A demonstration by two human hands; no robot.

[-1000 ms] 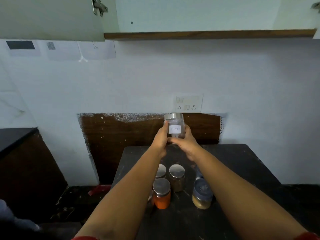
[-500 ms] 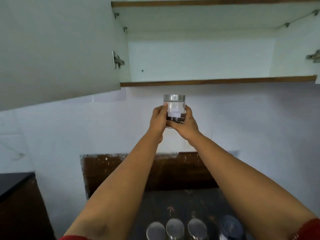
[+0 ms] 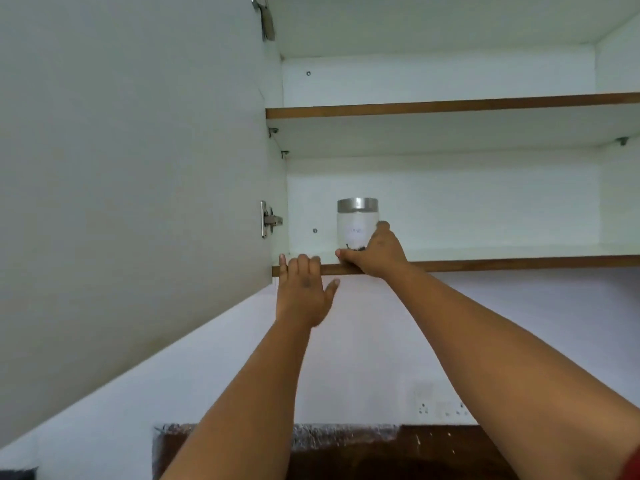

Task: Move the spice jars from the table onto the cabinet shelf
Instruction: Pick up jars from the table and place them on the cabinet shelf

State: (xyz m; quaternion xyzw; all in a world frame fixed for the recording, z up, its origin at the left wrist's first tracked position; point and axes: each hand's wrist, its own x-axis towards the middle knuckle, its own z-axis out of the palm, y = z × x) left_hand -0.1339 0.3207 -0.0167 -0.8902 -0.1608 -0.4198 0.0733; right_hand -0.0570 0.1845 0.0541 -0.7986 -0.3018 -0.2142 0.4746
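A clear glass spice jar [image 3: 356, 221] with a silver lid and a white label stands upright on the lower cabinet shelf [image 3: 502, 263], near its left end. My right hand [image 3: 375, 252] wraps around the jar's base from the right and front. My left hand [image 3: 303, 291] is off the jar, fingers spread, with its fingertips resting on the shelf's brown front edge just left of the jar. The table and the other jars are out of view.
The cabinet door [image 3: 131, 185] hangs open at the left, close to my left hand. An upper shelf [image 3: 450, 107] sits above. A wall socket [image 3: 440, 407] and a dark wooden panel [image 3: 346, 452] are below.
Both hands carried the jar up from over the table to the lower shelf and set it there. My left hand has let go and moved to the shelf edge. The view tilted upward.
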